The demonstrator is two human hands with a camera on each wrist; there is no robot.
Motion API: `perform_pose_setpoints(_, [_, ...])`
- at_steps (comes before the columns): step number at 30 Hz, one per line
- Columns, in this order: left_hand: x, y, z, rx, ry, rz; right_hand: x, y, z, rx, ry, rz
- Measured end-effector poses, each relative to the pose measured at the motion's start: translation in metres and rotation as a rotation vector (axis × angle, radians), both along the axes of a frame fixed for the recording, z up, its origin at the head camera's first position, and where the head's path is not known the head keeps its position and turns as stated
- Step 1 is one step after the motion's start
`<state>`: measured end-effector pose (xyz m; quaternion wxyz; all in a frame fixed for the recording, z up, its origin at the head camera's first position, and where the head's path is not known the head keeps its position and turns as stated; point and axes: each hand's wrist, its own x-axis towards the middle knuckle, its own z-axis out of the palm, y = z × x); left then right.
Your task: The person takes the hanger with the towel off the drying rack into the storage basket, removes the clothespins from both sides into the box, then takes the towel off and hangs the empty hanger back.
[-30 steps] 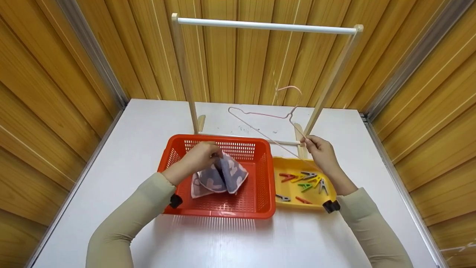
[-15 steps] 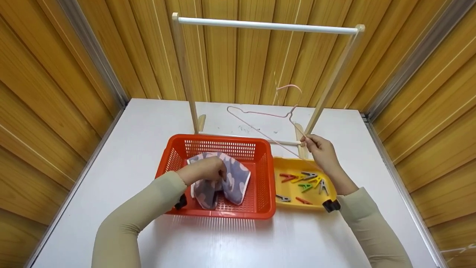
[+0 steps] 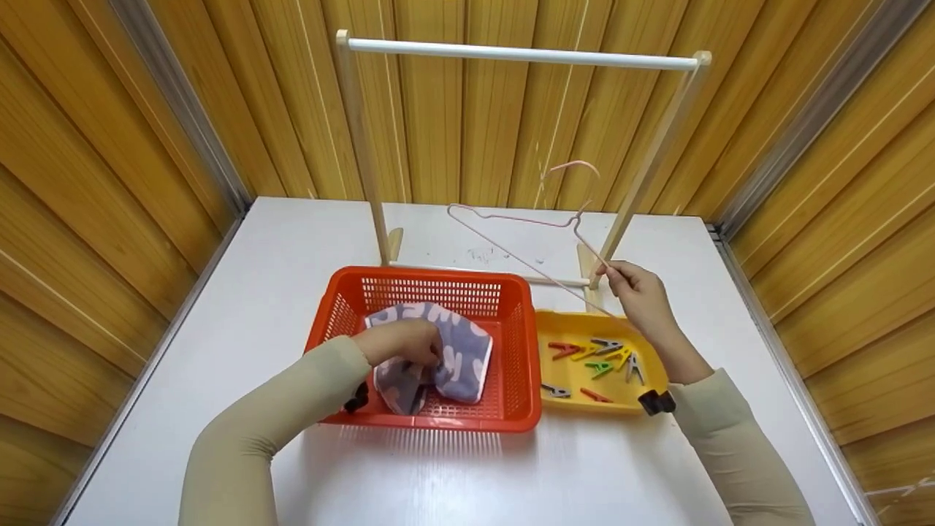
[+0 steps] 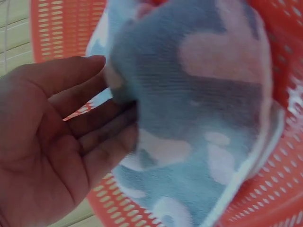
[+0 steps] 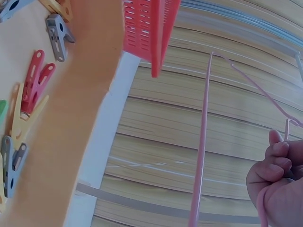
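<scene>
In the head view my left hand (image 3: 409, 342) reaches down into the red basket (image 3: 533, 343). Its fingers are at a grey-blue cloth (image 3: 464, 343) with pale pink patches and a white edge. The left wrist view shows thumb and fingers at a fold of this cloth (image 4: 199, 94), with some fingertips hidden behind it. My right hand (image 3: 639, 296) grips one arm of a thin pink wire hanger (image 3: 526, 219), held up tilted above the yellow tray with its hook pointing up. In the right wrist view the fingers curl round the pink wire (image 5: 201, 142).
A yellow tray (image 3: 650, 358) with several coloured clothespins (image 3: 599, 369) stands right of the basket. Behind both rises a wooden rack with a white top bar (image 3: 522, 52). Wood-patterned walls (image 3: 88, 219) enclose the white table (image 3: 467, 482).
My left hand has lowered the bunched cloth, which now lies more spread in the basket. The hanger has risen slightly and shifted right with my right hand.
</scene>
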<state>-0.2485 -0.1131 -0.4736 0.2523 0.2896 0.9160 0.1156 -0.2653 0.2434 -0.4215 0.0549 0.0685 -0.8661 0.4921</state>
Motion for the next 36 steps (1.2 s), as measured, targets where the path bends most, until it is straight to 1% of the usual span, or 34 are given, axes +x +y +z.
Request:
perform_pose_setpoints(2, [0.002, 0.001, 0.008, 0.036, 0.018, -0.002, 0.0, 0.002, 0.004, 0.009, 0.009, -0.008])
perform_pose_setpoints(7, [0.01, 0.004, 0.034, 0.195, 0.131, -0.021, 0.0, 0.006, 0.013, 0.019, 0.056, -0.023])
perform_pose_setpoints(10, [0.014, 0.004, 0.051, 0.276, 0.222, -0.049, -0.001, 0.008, 0.02, 0.013, 0.073, -0.031])
perform_pose_setpoints(14, [0.023, 0.004, 0.07, 0.359, 0.344, -0.062, -0.002, 0.011, 0.03, -0.01, 0.097, -0.049])
perform_pose_setpoints(16, [0.028, 0.003, 0.078, 0.388, 0.392, -0.053, -0.004, 0.013, 0.034, -0.03, 0.106, -0.062])
perform_pose_setpoints(19, [0.037, 0.001, 0.087, 0.432, 0.434, -0.027, -0.006, 0.015, 0.039, -0.06, 0.117, -0.079])
perform_pose_setpoints(23, [0.047, -0.005, 0.09, 0.481, 0.479, -0.005, -0.011, 0.017, 0.047, -0.082, 0.125, -0.099])
perform_pose_setpoints(26, [0.053, -0.01, 0.087, 0.493, 0.502, 0.013, -0.016, 0.018, 0.054, -0.101, 0.133, -0.108])
perform_pose_setpoints(30, [0.059, -0.018, 0.082, 0.51, 0.491, 0.048, -0.023, 0.022, 0.066, -0.128, 0.14, -0.126])
perform_pose_setpoints(36, [0.067, -0.031, 0.076, 0.548, 0.425, 0.113, -0.032, 0.031, 0.083, -0.152, 0.152, -0.164])
